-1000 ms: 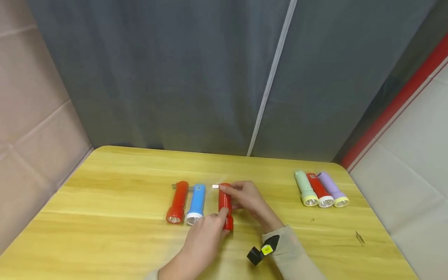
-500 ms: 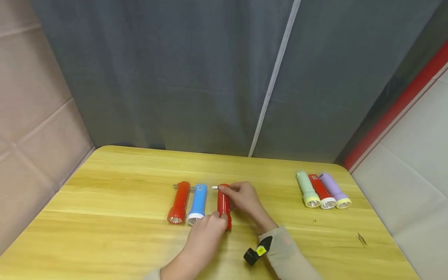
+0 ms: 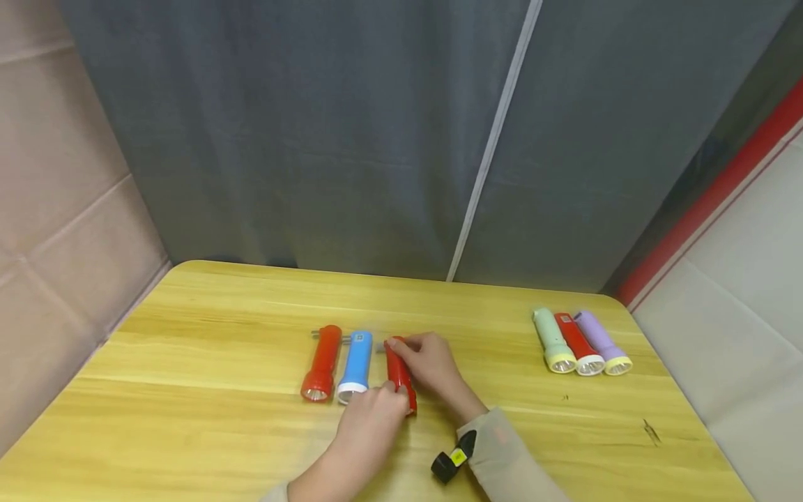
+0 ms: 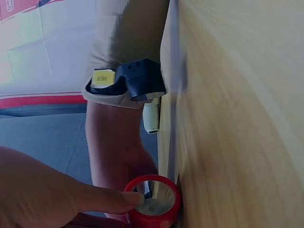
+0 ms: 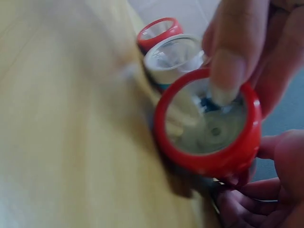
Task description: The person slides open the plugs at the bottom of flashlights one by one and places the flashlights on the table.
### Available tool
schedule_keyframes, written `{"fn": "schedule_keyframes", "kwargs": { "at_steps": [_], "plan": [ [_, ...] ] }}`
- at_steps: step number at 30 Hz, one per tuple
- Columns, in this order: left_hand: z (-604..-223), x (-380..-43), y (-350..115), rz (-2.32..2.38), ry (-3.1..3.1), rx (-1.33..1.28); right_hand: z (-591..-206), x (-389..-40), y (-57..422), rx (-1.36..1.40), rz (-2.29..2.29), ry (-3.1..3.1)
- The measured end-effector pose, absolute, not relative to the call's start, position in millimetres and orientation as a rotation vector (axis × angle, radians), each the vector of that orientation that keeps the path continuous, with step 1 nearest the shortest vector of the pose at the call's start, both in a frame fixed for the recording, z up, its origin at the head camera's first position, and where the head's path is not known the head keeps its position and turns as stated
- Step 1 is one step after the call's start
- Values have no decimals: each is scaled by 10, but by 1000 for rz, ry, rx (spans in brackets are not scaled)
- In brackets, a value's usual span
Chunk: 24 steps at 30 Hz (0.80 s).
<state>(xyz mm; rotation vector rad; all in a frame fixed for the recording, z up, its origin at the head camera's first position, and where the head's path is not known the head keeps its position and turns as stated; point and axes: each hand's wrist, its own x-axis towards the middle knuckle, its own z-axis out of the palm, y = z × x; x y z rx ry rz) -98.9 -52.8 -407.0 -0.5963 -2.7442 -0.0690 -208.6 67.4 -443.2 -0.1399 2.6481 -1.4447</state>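
Note:
A red flashlight (image 3: 398,366) is held between both hands in the middle of the table, tail end toward the back. The left hand (image 3: 373,425) grips its head end; in the left wrist view the thumb (image 4: 109,200) lies over the lens (image 4: 154,204). The right hand (image 3: 433,362) pinches the tail end from the right, and plug prongs (image 3: 380,347) stick out leftward there. In the right wrist view, the right hand's fingers (image 5: 263,190) hold beneath the red rim. Just left lie a blue flashlight (image 3: 356,366) with a white head and another red flashlight (image 3: 323,362).
At the table's right lie a green flashlight (image 3: 554,340), a red one with a white head (image 3: 578,345) and a purple one (image 3: 602,341), side by side. A grey curtain (image 3: 314,139) hangs behind the wooden table (image 3: 188,390). The right wrist wears a black camera (image 3: 445,467).
The tail end of the held flashlight has swung left and slightly nearer, so it now lies slanted. The right hand moved left with it; its prongs turned from bright white to grey.

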Motion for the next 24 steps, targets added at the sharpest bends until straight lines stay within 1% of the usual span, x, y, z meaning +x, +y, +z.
{"fn": "schedule_keyframes", "kwargs": {
  "at_steps": [5,12,17,24],
  "plan": [
    [-4068,-997,-535,-73,-2747,-626,-4449,-2067,694,-234,-1368,2750],
    [-4046,-1006,-553,-117,-2772,-645,-4364,-2029,765,-306,-1167,2834],
    [-4021,-1001,-563,-113,-2780,-623,-4358,-2015,760,-337,-1198,2767],
    [-4007,-985,-562,-103,-2743,-583,-4412,-2014,721,-297,-1271,2760]
  ]
}}
